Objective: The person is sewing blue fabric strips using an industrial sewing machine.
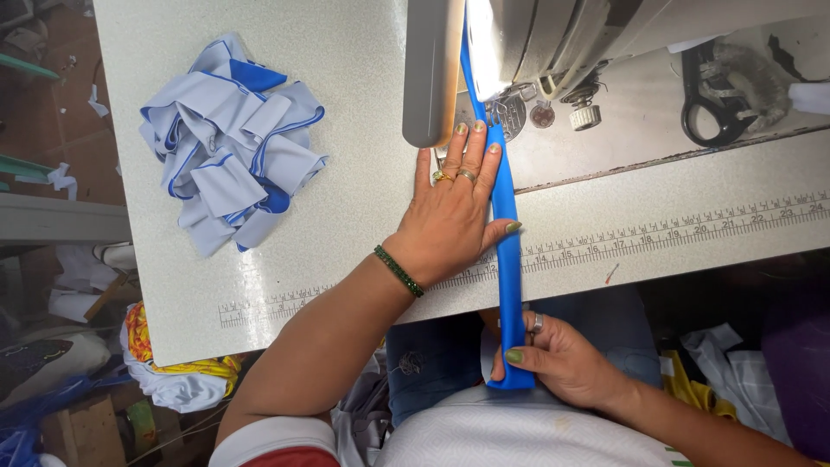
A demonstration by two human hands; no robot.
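A long blue fabric strip (507, 251) runs from the sewing machine's needle area (510, 111) across the table edge down to my lap. My left hand (454, 212) lies flat on the table with fingers spread, pressing against the strip's left side just before the presser foot. It wears rings and a green bead bracelet. My right hand (562, 359) pinches the strip's lower end below the table edge, thumb on top.
A heap of pale grey and blue fabric pieces (229, 143) lies on the white table (346, 251) at the left. Black scissors (713, 95) rest on the machine bed at the right. A ruler scale (692, 233) runs along the table's front. Cloth scraps lie on the floor.
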